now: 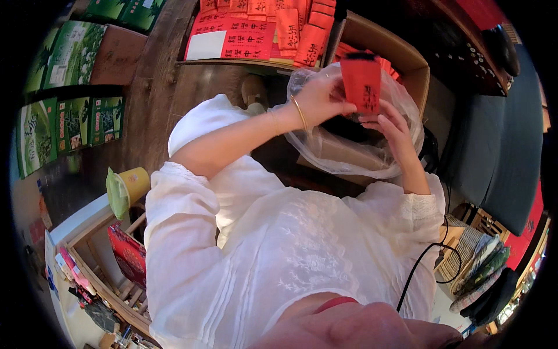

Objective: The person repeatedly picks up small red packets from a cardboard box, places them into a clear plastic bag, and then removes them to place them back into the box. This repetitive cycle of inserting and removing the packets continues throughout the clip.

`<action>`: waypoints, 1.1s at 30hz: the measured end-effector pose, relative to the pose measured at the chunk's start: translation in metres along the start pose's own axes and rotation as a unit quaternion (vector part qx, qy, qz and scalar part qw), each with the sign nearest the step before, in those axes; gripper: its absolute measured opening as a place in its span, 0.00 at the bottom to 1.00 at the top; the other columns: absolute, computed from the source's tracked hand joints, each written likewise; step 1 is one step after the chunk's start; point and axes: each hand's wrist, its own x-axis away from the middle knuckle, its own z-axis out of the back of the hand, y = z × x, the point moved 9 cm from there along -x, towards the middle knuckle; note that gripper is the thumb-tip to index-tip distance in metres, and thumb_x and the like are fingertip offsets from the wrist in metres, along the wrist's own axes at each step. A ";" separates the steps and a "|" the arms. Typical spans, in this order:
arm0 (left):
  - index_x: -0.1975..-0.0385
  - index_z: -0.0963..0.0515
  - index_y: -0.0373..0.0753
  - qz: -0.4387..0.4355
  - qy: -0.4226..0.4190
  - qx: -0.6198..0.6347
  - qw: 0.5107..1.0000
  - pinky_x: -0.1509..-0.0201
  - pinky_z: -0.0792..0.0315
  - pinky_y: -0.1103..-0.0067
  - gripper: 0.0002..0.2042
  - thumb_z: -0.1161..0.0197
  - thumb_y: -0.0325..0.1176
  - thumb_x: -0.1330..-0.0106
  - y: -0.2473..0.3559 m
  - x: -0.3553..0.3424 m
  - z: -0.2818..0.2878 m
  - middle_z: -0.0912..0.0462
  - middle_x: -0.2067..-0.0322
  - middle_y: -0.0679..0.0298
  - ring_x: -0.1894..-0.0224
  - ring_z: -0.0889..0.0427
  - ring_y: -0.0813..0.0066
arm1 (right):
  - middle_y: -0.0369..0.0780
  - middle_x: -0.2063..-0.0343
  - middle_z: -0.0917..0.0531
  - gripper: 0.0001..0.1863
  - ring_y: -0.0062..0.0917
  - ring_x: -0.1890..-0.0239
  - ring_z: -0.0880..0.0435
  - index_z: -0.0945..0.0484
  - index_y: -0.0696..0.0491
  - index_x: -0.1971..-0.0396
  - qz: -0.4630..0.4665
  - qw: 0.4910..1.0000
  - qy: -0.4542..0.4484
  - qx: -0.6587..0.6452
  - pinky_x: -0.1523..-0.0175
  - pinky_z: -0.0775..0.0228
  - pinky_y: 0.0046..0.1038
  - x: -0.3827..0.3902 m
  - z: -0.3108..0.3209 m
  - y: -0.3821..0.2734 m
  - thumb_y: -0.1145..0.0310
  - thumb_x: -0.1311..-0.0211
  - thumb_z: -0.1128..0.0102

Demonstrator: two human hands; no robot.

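A small red packet (pixel 361 84) with a dark strip along its top edge is held upright in front of the chest, above a clear plastic bag (pixel 349 148) that billows beneath it. It is judged to be light and thin, a flat pouch that would bend or crease if pinched hard, and fairly smooth-faced, so a grip at the side edges or lower corners seems safest. The left hand (pixel 321 99) is closed around the packet's left edge, thumb and fingers pressed against it; a thin bangle is seen at that wrist. The right hand (pixel 390 125) is partly curled, its fingertips set against the packet's lower right edge from below. Behind the bag an open cardboard box (pixel 401 55) is seen, and further back more red packets (pixel 290 23) are laid out on a wooden table (pixel 157 75).
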 end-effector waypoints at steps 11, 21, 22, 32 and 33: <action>0.60 0.24 0.36 0.090 0.150 -0.446 0.878 0.56 0.26 0.70 0.21 0.29 0.41 0.50 -0.081 -0.042 0.197 0.17 0.63 0.55 0.60 0.19 0.60 | 0.43 0.52 0.23 0.24 0.26 0.54 0.22 0.34 0.58 0.42 0.018 1.000 -0.009 0.024 0.47 0.31 0.27 0.009 -0.001 -0.011 0.65 0.36 0.48; 0.50 0.33 0.36 0.099 0.090 -0.419 0.898 0.48 0.29 0.68 0.33 0.26 0.39 0.56 -0.157 -0.057 0.167 0.21 0.55 0.51 0.52 0.23 0.53 | 0.42 0.52 0.24 0.25 0.25 0.56 0.22 0.35 0.57 0.42 0.027 0.999 -0.006 0.028 0.48 0.31 0.27 0.014 0.006 -0.014 0.64 0.37 0.46; 0.49 0.34 0.36 0.086 0.091 -0.430 0.894 0.47 0.30 0.68 0.35 0.25 0.38 0.57 -0.155 -0.058 0.162 0.22 0.54 0.51 0.51 0.23 0.53 | 0.42 0.52 0.24 0.25 0.25 0.56 0.22 0.35 0.57 0.42 0.026 0.999 -0.006 0.032 0.48 0.31 0.27 0.015 0.004 -0.015 0.64 0.37 0.46; 0.48 0.35 0.34 0.137 0.080 -0.395 0.905 0.45 0.31 0.69 0.36 0.24 0.35 0.60 -0.145 -0.068 0.154 0.25 0.51 0.48 0.47 0.27 0.52 | 0.42 0.52 0.24 0.25 0.24 0.56 0.22 0.35 0.56 0.42 0.028 0.999 -0.009 0.036 0.48 0.32 0.26 0.014 0.002 -0.017 0.63 0.37 0.46; 0.48 0.35 0.34 0.137 0.078 -0.402 0.902 0.45 0.31 0.69 0.37 0.24 0.35 0.60 -0.146 -0.069 0.155 0.25 0.51 0.48 0.47 0.27 0.52 | 0.41 0.52 0.24 0.25 0.24 0.56 0.22 0.35 0.56 0.42 0.028 0.999 -0.009 0.036 0.48 0.32 0.26 0.014 0.002 -0.016 0.63 0.37 0.46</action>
